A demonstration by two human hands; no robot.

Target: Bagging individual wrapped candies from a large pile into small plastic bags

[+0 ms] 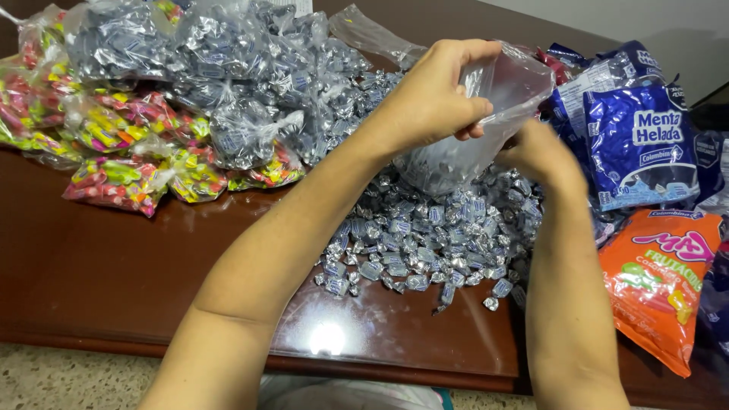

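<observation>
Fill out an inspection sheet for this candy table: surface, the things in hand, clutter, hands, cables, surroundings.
Surface: glossy dark brown table, a light glare near its front edge.
Things in hand: clear plastic bag partly filled with silver-wrapped candies, held above a loose pile of silver candies.
Clutter: tied bags of silver candies and bags of colourful candies at the back left; blue candy packages and an orange candy package at the right.
Hands: left hand grips the bag's rim; right hand is at the bag's side, its fingers hidden.
Cables: nothing seen.
Surroundings: speckled floor below, pale wall behind.
</observation>
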